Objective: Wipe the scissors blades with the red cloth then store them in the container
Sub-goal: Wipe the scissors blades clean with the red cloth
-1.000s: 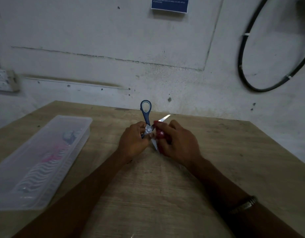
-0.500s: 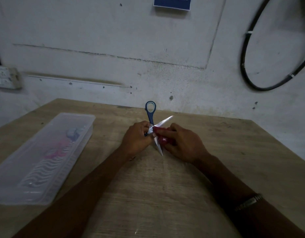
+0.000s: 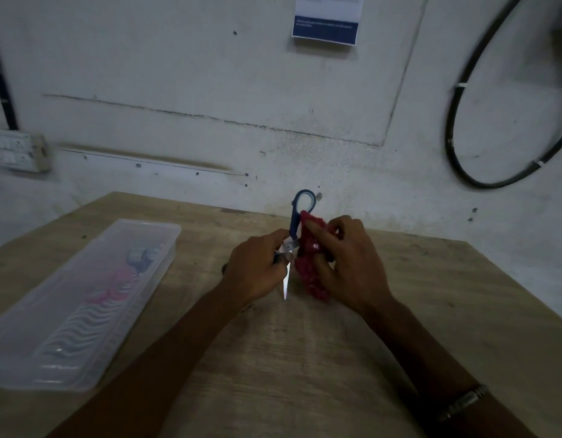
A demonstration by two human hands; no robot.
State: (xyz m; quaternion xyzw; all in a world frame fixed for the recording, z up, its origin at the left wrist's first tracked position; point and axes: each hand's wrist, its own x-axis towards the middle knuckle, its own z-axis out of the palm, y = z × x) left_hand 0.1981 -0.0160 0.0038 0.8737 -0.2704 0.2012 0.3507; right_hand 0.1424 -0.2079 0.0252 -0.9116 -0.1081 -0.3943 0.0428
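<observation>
Mid-table, my left hand grips the scissors, bare tip toward me; my right hand bunches the red cloth. A slipping wipe could nick my fingers. The container waits near the left edge.

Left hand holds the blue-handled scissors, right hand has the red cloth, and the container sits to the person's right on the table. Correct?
Not quite: the head view shows the container on the person's left. The rest stands: left hand holds the scissors, right hand the red cloth.
</observation>
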